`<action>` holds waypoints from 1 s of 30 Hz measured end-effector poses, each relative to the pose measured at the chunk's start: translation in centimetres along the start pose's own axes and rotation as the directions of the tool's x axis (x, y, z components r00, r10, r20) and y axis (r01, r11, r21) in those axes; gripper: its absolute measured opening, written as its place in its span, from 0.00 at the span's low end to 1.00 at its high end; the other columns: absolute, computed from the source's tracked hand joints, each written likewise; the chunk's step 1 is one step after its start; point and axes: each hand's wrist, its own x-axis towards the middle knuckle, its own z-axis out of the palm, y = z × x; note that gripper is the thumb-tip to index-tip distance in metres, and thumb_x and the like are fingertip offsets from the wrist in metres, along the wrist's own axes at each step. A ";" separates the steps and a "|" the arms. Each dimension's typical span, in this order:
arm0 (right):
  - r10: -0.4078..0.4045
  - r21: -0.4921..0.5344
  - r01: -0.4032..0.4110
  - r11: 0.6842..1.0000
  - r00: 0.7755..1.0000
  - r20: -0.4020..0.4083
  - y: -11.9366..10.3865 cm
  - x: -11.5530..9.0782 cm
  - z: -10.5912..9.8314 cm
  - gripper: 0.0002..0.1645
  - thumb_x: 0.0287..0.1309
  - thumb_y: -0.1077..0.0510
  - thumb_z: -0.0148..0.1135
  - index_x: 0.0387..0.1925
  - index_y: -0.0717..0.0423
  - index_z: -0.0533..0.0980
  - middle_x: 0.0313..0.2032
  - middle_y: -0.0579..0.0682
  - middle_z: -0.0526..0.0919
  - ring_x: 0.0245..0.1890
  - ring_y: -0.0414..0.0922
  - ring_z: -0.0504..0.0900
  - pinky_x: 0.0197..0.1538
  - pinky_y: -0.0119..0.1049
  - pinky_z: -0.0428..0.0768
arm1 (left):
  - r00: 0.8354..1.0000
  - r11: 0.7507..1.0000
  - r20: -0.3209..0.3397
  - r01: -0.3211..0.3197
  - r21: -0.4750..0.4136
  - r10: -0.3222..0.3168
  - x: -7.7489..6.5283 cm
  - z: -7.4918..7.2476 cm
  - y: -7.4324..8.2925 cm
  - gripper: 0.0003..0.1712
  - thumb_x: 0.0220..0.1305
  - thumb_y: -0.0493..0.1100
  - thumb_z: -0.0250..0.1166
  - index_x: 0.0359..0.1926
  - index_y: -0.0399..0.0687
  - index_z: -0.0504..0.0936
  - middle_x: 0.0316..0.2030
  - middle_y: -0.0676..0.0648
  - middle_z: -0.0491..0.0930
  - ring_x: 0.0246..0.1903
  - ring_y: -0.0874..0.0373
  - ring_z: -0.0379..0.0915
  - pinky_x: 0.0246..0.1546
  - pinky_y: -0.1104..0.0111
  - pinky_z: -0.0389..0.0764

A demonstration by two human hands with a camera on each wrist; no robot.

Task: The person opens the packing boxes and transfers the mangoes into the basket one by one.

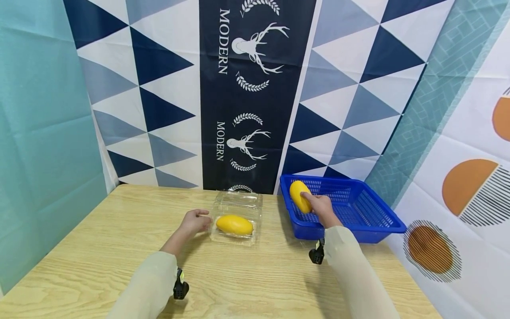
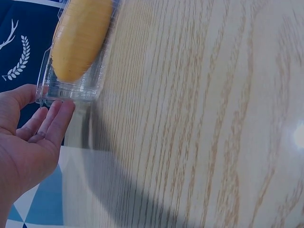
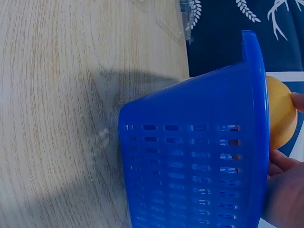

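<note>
My right hand grips a yellow mango at the left side of the blue plastic basket, just above its rim. In the right wrist view, the basket wall partly hides this mango and the fingers. A second yellow mango lies in a clear plastic clamshell box whose lid stands open at the back. Beside the box's left end is my left hand, its fingers loosely spread. From the left wrist, the fingertips are right at the box's end wall.
The wooden table ends at a patterned cloth backdrop. The basket stands near the table's back right, close to a printed side cloth. A teal cloth hangs along the left side.
</note>
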 end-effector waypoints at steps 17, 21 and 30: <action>0.019 -0.132 -0.023 0.991 0.999 -0.036 0.5 0.4 0.3 0.36 0.54 0.39 0.59 0.47 0.69 0.72 0.37 0.56 0.74 0.31 0.44 0.73 0.33 0.27 0.78 | 1.000 1.000 -0.001 0.010 -0.010 -0.010 0.0 0.0 0.1 0.25 0.61 0.35 0.58 0.59 0.31 0.68 0.44 0.36 0.76 0.35 0.54 0.75 0.40 0.65 0.83; 0.024 -0.153 -0.028 0.988 0.999 -0.026 0.4 0.5 0.3 0.37 0.54 0.40 0.59 0.49 0.70 0.70 0.37 0.57 0.73 0.31 0.44 0.74 0.31 0.26 0.77 | 1.000 1.000 -0.004 0.005 -0.012 -0.005 0.1 0.0 0.1 0.25 0.61 0.35 0.58 0.59 0.31 0.69 0.42 0.37 0.77 0.35 0.53 0.75 0.40 0.64 0.83; 0.061 -0.238 -0.055 0.970 0.998 0.018 0.4 0.7 0.5 0.42 0.56 0.41 0.58 0.56 0.74 0.64 0.44 0.62 0.72 0.39 0.50 0.74 0.46 0.37 0.80 | 1.000 1.000 -0.002 -0.003 -0.010 0.003 0.1 -0.1 0.0 0.25 0.61 0.35 0.58 0.59 0.30 0.69 0.44 0.35 0.77 0.37 0.50 0.76 0.41 0.63 0.84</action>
